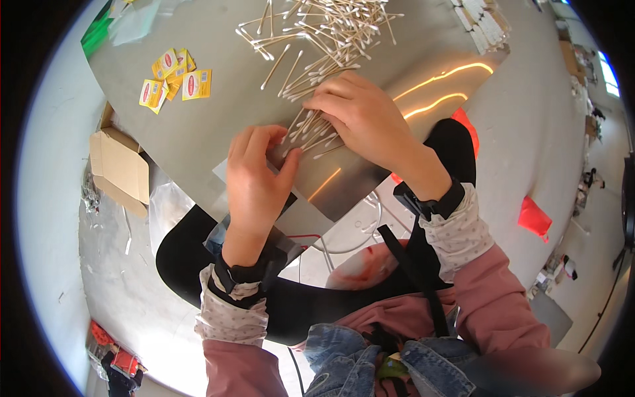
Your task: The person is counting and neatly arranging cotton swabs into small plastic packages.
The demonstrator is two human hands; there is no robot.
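Note:
Loose wooden cotton swabs [311,132] lie in a small bunch on the grey metal tabletop [231,66]. My right hand [360,119] reaches over them from the right, its fingers bent down and closed on some of the sticks. At the near left end of the bunch is my left hand [251,175]. Its thumb and index finger are curved with a gap between them, beside the white tips. Just beyond my hands a large heap of cotton swabs [337,30] spreads across the far part of the table, a few lying apart.
Several small yellow packets [175,76] lie at the far left of the table. Stacked white bundles [479,23] stand at its far right corner. An open cardboard box [119,165] is beside the table's left edge. A red bag [534,218] lies on the floor to the right.

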